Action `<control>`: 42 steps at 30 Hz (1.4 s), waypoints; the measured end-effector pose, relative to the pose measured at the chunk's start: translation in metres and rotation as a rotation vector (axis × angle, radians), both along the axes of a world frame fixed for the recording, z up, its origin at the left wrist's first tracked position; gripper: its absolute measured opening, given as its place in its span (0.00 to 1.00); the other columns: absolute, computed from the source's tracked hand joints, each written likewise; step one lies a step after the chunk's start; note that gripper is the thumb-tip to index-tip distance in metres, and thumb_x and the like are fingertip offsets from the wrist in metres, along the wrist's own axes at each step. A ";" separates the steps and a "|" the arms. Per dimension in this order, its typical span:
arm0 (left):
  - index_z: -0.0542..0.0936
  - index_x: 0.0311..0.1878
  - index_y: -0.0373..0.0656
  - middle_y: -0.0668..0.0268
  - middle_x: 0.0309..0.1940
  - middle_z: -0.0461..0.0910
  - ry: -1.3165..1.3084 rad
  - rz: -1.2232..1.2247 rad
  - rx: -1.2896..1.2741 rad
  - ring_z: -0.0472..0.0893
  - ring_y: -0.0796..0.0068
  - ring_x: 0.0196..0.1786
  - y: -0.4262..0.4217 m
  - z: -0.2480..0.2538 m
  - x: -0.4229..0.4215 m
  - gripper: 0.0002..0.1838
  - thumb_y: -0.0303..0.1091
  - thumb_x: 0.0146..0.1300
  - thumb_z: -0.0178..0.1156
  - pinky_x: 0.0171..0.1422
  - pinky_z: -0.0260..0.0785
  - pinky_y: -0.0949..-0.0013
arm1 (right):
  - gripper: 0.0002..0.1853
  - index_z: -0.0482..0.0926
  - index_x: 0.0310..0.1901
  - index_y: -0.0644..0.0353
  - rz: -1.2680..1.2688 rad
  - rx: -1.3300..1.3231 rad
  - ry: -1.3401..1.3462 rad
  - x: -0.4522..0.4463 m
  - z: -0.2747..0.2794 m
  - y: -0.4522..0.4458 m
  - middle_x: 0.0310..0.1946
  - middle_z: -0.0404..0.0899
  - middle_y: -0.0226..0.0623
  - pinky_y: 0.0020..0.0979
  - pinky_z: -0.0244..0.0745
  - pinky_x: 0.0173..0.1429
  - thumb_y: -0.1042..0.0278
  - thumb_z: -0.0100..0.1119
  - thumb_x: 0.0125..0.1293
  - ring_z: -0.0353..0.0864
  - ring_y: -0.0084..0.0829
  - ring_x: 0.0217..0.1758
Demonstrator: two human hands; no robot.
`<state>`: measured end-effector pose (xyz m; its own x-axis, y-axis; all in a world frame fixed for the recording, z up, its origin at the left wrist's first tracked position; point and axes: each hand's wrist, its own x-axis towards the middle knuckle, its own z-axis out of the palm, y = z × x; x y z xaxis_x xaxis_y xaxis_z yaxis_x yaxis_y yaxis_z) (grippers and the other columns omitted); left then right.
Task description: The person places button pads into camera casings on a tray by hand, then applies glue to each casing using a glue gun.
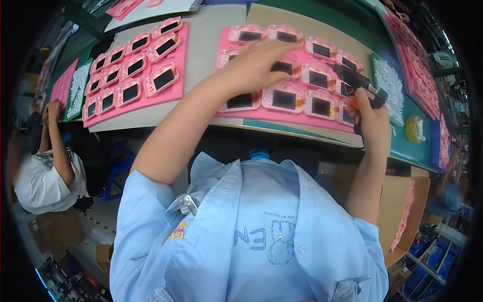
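Observation:
My left hand reaches over the pink foam board, fingers stretched out and thumb apart, just above or on the pink cases there. These cases, such as this pink case with a dark screen, sit in rows, each showing an amber ribbon at its side where visible. At the board's right side my right hand is wrapped round a black gun-shaped tool, its front end pointing over the right-hand cases. An orange part shows by the fingers. The tool's exact kind and its tip are unclear.
Another pink board with similar cases lies to the left. Green trays of small white parts stand at both sides. A yellow tub is at the right. A co-worker sits far left; a cardboard box stands below the table's right edge.

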<state>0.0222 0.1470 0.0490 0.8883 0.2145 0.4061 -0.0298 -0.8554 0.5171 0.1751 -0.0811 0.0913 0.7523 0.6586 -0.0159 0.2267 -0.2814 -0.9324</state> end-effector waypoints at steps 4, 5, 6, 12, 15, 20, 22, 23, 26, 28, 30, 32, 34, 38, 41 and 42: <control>0.66 0.66 0.52 0.56 0.54 0.75 0.050 -0.127 0.011 0.74 0.57 0.55 -0.018 0.004 0.030 0.35 0.32 0.53 0.65 0.65 0.61 0.58 | 0.19 0.81 0.35 0.66 -0.044 -0.016 -0.019 0.000 0.002 -0.012 0.26 0.80 0.31 0.22 0.71 0.35 0.53 0.60 0.64 0.75 0.18 0.28; 0.66 0.66 0.52 0.56 0.54 0.75 0.052 -0.129 0.033 0.75 0.57 0.54 -0.020 -0.001 0.037 0.35 0.32 0.53 0.65 0.64 0.61 0.58 | 0.19 0.81 0.35 0.66 -0.050 -0.026 -0.023 -0.001 0.003 -0.014 0.26 0.80 0.31 0.22 0.71 0.36 0.54 0.60 0.64 0.75 0.19 0.29; 0.66 0.66 0.52 0.56 0.53 0.75 0.053 -0.131 0.054 0.75 0.58 0.53 -0.022 -0.004 0.042 0.35 0.32 0.53 0.65 0.64 0.62 0.58 | 0.19 0.81 0.36 0.66 -0.038 -0.034 -0.028 -0.001 0.003 -0.016 0.26 0.80 0.31 0.22 0.71 0.35 0.54 0.60 0.64 0.75 0.19 0.29; 0.66 0.66 0.51 0.57 0.56 0.74 0.174 -0.070 0.020 0.72 0.56 0.59 -0.026 -0.011 0.055 0.35 0.34 0.52 0.66 0.65 0.62 0.57 | 0.20 0.80 0.41 0.66 -0.001 -0.044 -0.040 0.007 -0.015 -0.022 0.27 0.81 0.35 0.24 0.72 0.35 0.52 0.59 0.64 0.77 0.22 0.29; 0.66 0.65 0.52 0.57 0.56 0.74 0.152 -0.056 0.033 0.72 0.55 0.58 -0.027 -0.014 0.057 0.35 0.34 0.52 0.68 0.64 0.64 0.58 | 0.18 0.81 0.39 0.67 -0.003 -0.033 -0.025 0.008 -0.021 -0.014 0.24 0.80 0.33 0.23 0.71 0.32 0.56 0.62 0.63 0.76 0.20 0.27; 0.70 0.60 0.51 0.59 0.54 0.74 0.091 -0.071 0.020 0.71 0.56 0.59 -0.026 -0.015 0.059 0.34 0.32 0.47 0.69 0.63 0.64 0.57 | 0.17 0.81 0.36 0.66 -0.019 -0.028 -0.035 0.010 -0.027 -0.002 0.21 0.79 0.31 0.22 0.69 0.28 0.56 0.64 0.61 0.75 0.19 0.24; 0.71 0.58 0.51 0.60 0.52 0.74 0.065 -0.083 -0.027 0.71 0.56 0.58 -0.025 -0.018 0.060 0.33 0.31 0.44 0.68 0.62 0.61 0.55 | 0.17 0.81 0.34 0.66 -0.019 -0.015 -0.055 0.009 -0.028 0.001 0.20 0.77 0.31 0.22 0.67 0.27 0.55 0.63 0.61 0.75 0.20 0.22; 0.71 0.58 0.51 0.60 0.52 0.74 0.056 -0.088 -0.023 0.71 0.56 0.58 -0.024 -0.019 0.060 0.33 0.31 0.44 0.68 0.62 0.61 0.56 | 0.17 0.81 0.35 0.66 -0.022 -0.040 -0.058 0.007 -0.027 0.003 0.20 0.78 0.31 0.23 0.68 0.27 0.55 0.64 0.60 0.75 0.20 0.23; 0.72 0.57 0.51 0.61 0.51 0.74 0.034 -0.095 -0.019 0.71 0.57 0.58 -0.025 -0.020 0.060 0.32 0.30 0.43 0.68 0.62 0.61 0.56 | 0.18 0.82 0.36 0.65 -0.022 -0.095 -0.094 0.006 -0.026 0.006 0.21 0.79 0.31 0.24 0.69 0.29 0.54 0.65 0.60 0.75 0.20 0.24; 0.72 0.56 0.52 0.62 0.51 0.74 0.029 -0.090 -0.021 0.71 0.57 0.58 -0.027 -0.019 0.058 0.32 0.30 0.43 0.68 0.62 0.60 0.56 | 0.19 0.82 0.37 0.65 -0.007 -0.103 -0.161 0.007 -0.028 0.007 0.22 0.79 0.32 0.25 0.69 0.29 0.53 0.65 0.60 0.75 0.21 0.25; 0.71 0.57 0.52 0.61 0.52 0.74 0.066 -0.076 0.001 0.72 0.57 0.58 -0.028 -0.016 0.058 0.31 0.30 0.46 0.69 0.62 0.63 0.58 | 0.20 0.82 0.37 0.66 -0.013 -0.096 -0.185 0.006 -0.031 0.008 0.22 0.79 0.33 0.26 0.69 0.30 0.52 0.65 0.59 0.75 0.21 0.26; 0.71 0.58 0.52 0.61 0.52 0.74 0.077 -0.072 0.000 0.71 0.57 0.59 -0.027 -0.016 0.057 0.31 0.30 0.46 0.69 0.62 0.63 0.57 | 0.20 0.82 0.38 0.66 -0.010 -0.083 -0.212 0.005 -0.033 0.009 0.23 0.79 0.33 0.27 0.69 0.30 0.52 0.65 0.59 0.75 0.21 0.26; 0.72 0.57 0.52 0.62 0.52 0.74 0.060 -0.081 -0.023 0.70 0.57 0.59 -0.027 -0.019 0.058 0.32 0.30 0.43 0.68 0.64 0.59 0.55 | 0.20 0.82 0.38 0.66 0.000 -0.063 -0.245 0.006 -0.034 0.009 0.23 0.79 0.34 0.26 0.69 0.30 0.53 0.65 0.59 0.74 0.21 0.26; 0.72 0.57 0.52 0.62 0.52 0.74 0.060 -0.067 -0.019 0.70 0.57 0.60 -0.027 -0.020 0.057 0.32 0.31 0.44 0.68 0.65 0.58 0.55 | 0.19 0.82 0.39 0.66 0.007 -0.109 -0.144 0.006 -0.027 0.006 0.23 0.79 0.32 0.25 0.69 0.31 0.55 0.65 0.60 0.74 0.20 0.26; 0.72 0.57 0.52 0.62 0.52 0.73 0.034 -0.055 -0.012 0.70 0.58 0.60 -0.027 -0.021 0.056 0.31 0.31 0.45 0.67 0.65 0.58 0.55 | 0.18 0.82 0.38 0.67 0.003 -0.173 -0.089 0.000 -0.018 -0.001 0.23 0.78 0.30 0.25 0.69 0.31 0.57 0.65 0.60 0.73 0.19 0.27; 0.72 0.57 0.52 0.62 0.52 0.73 0.027 -0.054 -0.009 0.70 0.58 0.60 -0.027 -0.022 0.056 0.31 0.31 0.45 0.67 0.65 0.58 0.55 | 0.18 0.81 0.38 0.68 -0.004 -0.190 -0.064 0.001 -0.017 -0.005 0.23 0.78 0.30 0.24 0.68 0.31 0.57 0.65 0.60 0.73 0.19 0.27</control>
<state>0.0784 0.1198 0.0273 0.9095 0.1694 0.3796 -0.0617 -0.8481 0.5262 0.1762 -0.0860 0.0739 0.7586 0.6451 -0.0915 0.2825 -0.4521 -0.8461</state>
